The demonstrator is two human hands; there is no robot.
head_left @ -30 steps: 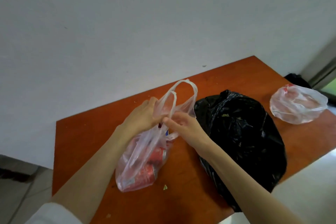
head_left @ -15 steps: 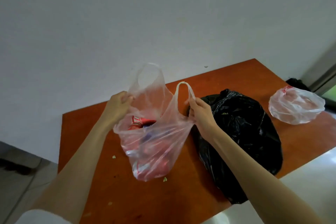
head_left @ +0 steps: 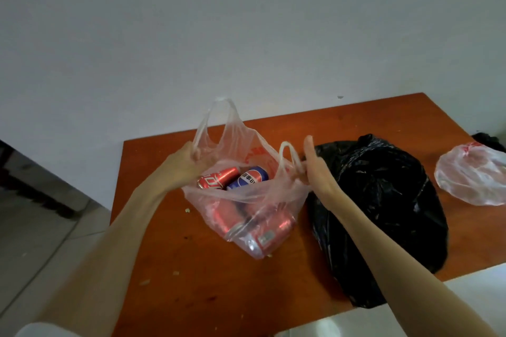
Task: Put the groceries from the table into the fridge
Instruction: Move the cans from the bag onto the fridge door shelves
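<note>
Both your hands, left hand [head_left: 186, 164] and right hand [head_left: 315, 169], pinch the clear bag [head_left: 246, 200] handles apart. Hold that mouth wide, then free one hand for the red can [head_left: 219, 176] on top.

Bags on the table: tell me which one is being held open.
The clear bag of cans, its handles pulled apart by the left hand and right hand. The black bag and small clear bag lie untouched.

Orange table [head_left: 342, 123], clear bag [head_left: 246, 216], black bag [head_left: 383, 200]

Red can [head_left: 219, 178], blue can [head_left: 247, 177], black bag [head_left: 383, 200], orange-brown table [head_left: 191, 268].
</note>
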